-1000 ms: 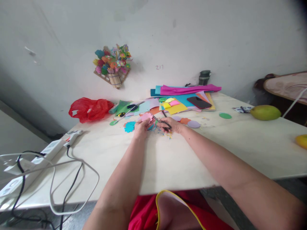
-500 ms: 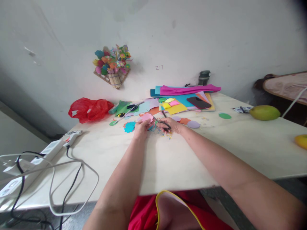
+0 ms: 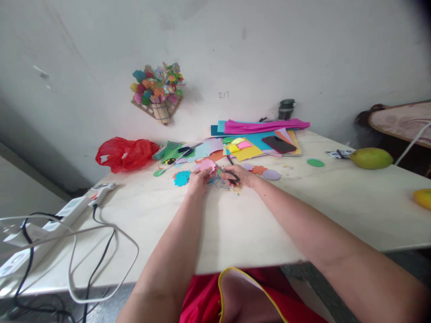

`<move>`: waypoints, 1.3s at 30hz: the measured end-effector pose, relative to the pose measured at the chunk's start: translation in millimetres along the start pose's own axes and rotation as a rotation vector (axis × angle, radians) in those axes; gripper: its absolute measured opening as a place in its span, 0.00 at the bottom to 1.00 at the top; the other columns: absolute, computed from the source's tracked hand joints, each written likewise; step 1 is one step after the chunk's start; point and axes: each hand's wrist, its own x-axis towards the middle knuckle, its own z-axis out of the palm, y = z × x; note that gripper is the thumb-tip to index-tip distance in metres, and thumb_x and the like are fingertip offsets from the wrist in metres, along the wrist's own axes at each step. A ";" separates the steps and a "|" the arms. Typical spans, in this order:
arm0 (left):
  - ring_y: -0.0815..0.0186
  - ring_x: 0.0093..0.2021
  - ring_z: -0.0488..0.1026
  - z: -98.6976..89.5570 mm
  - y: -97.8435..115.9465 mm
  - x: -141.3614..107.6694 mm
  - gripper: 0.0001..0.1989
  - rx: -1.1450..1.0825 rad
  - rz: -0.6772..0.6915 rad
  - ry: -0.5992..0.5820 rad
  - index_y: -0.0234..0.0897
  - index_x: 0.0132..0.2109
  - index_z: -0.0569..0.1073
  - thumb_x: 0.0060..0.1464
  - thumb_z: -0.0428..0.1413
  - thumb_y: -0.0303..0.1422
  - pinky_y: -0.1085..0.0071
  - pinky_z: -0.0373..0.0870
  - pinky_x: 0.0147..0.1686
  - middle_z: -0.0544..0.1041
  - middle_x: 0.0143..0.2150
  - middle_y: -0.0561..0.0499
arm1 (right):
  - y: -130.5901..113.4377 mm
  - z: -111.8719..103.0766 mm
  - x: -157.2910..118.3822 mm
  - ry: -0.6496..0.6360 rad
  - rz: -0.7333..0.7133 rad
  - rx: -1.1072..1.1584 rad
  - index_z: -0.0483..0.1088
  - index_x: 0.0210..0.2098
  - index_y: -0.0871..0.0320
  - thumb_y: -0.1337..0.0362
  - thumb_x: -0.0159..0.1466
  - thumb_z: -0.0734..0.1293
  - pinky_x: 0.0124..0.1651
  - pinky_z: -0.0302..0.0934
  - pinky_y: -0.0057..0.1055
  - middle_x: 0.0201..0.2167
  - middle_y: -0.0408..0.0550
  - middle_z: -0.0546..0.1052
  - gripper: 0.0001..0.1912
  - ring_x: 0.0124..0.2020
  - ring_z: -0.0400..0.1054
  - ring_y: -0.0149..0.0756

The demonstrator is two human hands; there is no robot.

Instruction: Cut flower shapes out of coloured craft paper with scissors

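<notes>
Pink scalloped paper flower (image 3: 207, 164), pinched in your left hand (image 3: 199, 177) well inside the white tabletop's (image 3: 256, 224) near edge, seemed light, creasable, best gripped by its rim; your right hand (image 3: 243, 175) held dark-handled scissors (image 3: 234, 175).

The left hand (image 3: 198, 179) pinches a pink paper flower (image 3: 207, 164). The right hand (image 3: 243, 174) holds black scissors (image 3: 233, 177) near it. A blue flower (image 3: 182, 178) lies on the table (image 3: 249, 229) beside the left hand.

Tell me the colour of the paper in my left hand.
The paper is pink; see the head view.
</notes>
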 end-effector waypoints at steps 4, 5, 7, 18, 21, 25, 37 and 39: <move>0.62 0.31 0.80 -0.2 -0.8 0.6 0.10 -0.006 0.002 0.002 0.32 0.30 0.77 0.35 0.68 0.23 0.69 0.78 0.35 0.81 0.30 0.46 | -2.8 1.4 -0.3 0.016 0.014 -0.015 0.65 0.26 0.60 0.60 0.64 0.70 0.11 0.46 0.19 0.14 0.39 0.69 0.15 0.11 0.61 0.23; 0.62 0.31 0.80 -0.3 -1.1 0.7 0.10 -0.008 0.003 0.002 0.32 0.30 0.77 0.35 0.68 0.23 0.69 0.78 0.35 0.81 0.30 0.46 | -3.2 1.7 0.0 0.017 0.016 -0.015 0.65 0.25 0.60 0.60 0.64 0.70 0.11 0.45 0.19 0.14 0.39 0.69 0.15 0.11 0.61 0.23; 0.61 0.32 0.81 -0.6 -1.6 1.1 0.10 -0.009 0.005 0.003 0.31 0.30 0.77 0.36 0.68 0.23 0.68 0.77 0.35 0.82 0.30 0.46 | -3.2 2.1 1.0 0.016 0.024 -0.013 0.65 0.25 0.60 0.60 0.64 0.71 0.11 0.45 0.19 0.13 0.39 0.69 0.16 0.10 0.60 0.24; 0.60 0.33 0.81 -3.2 -2.4 3.1 0.09 0.006 0.001 0.014 0.32 0.30 0.77 0.37 0.67 0.24 0.67 0.78 0.36 0.81 0.30 0.45 | 0.1 0.6 3.3 -0.005 0.026 0.046 0.66 0.26 0.60 0.58 0.61 0.73 0.10 0.46 0.19 0.13 0.38 0.68 0.15 0.10 0.58 0.23; 0.59 0.34 0.81 -3.8 -2.7 3.7 0.09 0.006 0.004 0.027 0.33 0.30 0.77 0.38 0.66 0.24 0.66 0.78 0.36 0.82 0.30 0.46 | 1.0 0.8 3.7 -0.003 0.035 0.046 0.66 0.26 0.60 0.59 0.61 0.73 0.10 0.45 0.19 0.13 0.37 0.68 0.15 0.09 0.58 0.23; 0.58 0.34 0.81 -4.1 -2.7 3.9 0.09 0.007 -0.001 0.035 0.32 0.31 0.77 0.38 0.67 0.23 0.66 0.78 0.36 0.81 0.30 0.45 | 0.2 1.0 3.0 0.005 0.041 0.034 0.65 0.26 0.60 0.59 0.61 0.73 0.10 0.45 0.19 0.13 0.37 0.68 0.16 0.09 0.58 0.22; 0.62 0.31 0.81 -1.5 0.2 1.0 0.09 -0.014 0.025 0.057 0.32 0.31 0.77 0.39 0.67 0.24 0.70 0.77 0.34 0.80 0.29 0.47 | 4.7 -2.1 2.6 -0.066 0.004 0.006 0.65 0.26 0.59 0.55 0.54 0.76 0.11 0.45 0.19 0.13 0.37 0.69 0.20 0.11 0.59 0.23; 0.62 0.31 0.81 -1.8 0.1 0.9 0.09 -0.012 0.030 0.055 0.32 0.32 0.77 0.40 0.67 0.25 0.69 0.77 0.35 0.81 0.30 0.46 | 4.5 -2.7 2.3 -0.070 0.001 0.006 0.64 0.26 0.59 0.54 0.55 0.76 0.11 0.46 0.19 0.13 0.38 0.69 0.20 0.11 0.59 0.23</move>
